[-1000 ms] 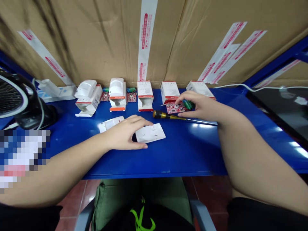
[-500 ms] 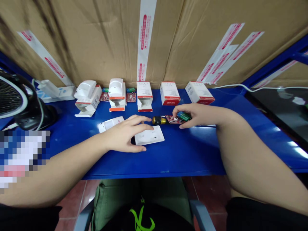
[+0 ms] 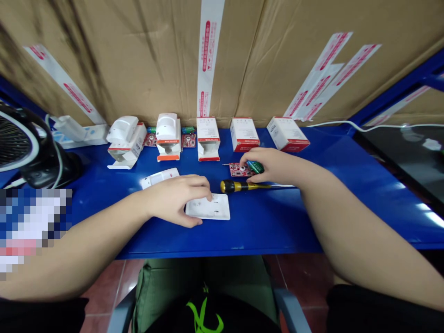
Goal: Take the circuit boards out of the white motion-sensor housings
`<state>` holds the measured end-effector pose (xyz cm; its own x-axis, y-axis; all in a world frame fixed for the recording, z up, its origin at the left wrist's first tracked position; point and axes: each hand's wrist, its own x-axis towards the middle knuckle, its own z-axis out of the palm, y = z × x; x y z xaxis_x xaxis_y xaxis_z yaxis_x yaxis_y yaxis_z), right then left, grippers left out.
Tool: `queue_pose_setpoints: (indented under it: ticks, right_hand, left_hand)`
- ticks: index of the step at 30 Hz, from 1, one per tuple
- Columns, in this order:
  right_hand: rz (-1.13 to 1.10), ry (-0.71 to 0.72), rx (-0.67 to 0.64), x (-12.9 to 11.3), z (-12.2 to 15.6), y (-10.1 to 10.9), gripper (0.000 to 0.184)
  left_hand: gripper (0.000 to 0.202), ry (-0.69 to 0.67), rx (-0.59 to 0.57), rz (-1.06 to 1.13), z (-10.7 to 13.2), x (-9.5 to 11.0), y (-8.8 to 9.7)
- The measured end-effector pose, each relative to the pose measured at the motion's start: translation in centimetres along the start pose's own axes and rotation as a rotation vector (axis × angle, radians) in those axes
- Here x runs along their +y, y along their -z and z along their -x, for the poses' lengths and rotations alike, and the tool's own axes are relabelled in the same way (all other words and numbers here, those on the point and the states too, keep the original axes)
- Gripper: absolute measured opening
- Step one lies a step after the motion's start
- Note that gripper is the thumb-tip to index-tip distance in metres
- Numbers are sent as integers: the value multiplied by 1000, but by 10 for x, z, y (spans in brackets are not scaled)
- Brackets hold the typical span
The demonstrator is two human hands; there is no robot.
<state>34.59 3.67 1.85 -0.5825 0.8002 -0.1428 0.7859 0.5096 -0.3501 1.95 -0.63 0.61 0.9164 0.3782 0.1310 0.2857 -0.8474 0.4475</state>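
My left hand (image 3: 180, 199) is closed on the left end of a white plastic back cover (image 3: 220, 206), thumb at the near edge and fingers over the far side. The cover is a shallow tray with small slots. My right hand (image 3: 265, 167) grips a red circuit board (image 3: 237, 169) with a green part (image 3: 256, 167) at its right end, its fingertips around that end. Just in front of the board lies a screwdriver (image 3: 236, 186), its yellow and black handle pointing left; my right hand is over part of it. A white detector housing (image 3: 161, 176) sits behind my left hand, partly hidden.
Along the back stand open cartons (image 3: 208, 138), two of them topped by white detector housings (image 3: 166, 125), and closed cartons (image 3: 244, 134). More red boards (image 3: 189, 141) lie between them. A black fan (image 3: 52, 162) stands at the left of the blue table (image 3: 270, 231).
The circuit board has shifted left and slightly back with my right hand, uncovering more of the screwdriver. My left hand has closed on the cover, which has moved left and nearer to me.
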Motion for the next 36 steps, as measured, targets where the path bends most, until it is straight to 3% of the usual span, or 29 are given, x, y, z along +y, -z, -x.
queue_pose_setpoints:
  ticks: [5,10,14,19,22,25,29,36]
  right_hand:
    - [40,9,-8,-1,6,3,29]
    - [57,36,99,-3,16,9,26]
    - [59,113,204,-15,13,2,25]
    - [9,314,267,-44,-5,-21,21]
    - [5,366,195,-66,-17,-35,19]
    - [84,268,87,-84,-28,-40,18]
    - [162,134,-13,-100,-37,-34,19]
    - [290,113,-114,-123,-47,-21,19]
  left_hand:
    - [26,24,12,-29,6,-3,19]
    - [17,86,242,-33,12,-17,35]
    - [24,270,433,-116,12,-27,34]
    - [26,349,447,-154,10,-32,28]
    - [25,356,446,-138,9,-32,24]
    - [25,386,448,-132,9,-32,21]
    - [26,388,470,-150,9,-33,19]
    - [24,386,603,-195,12,-40,19]
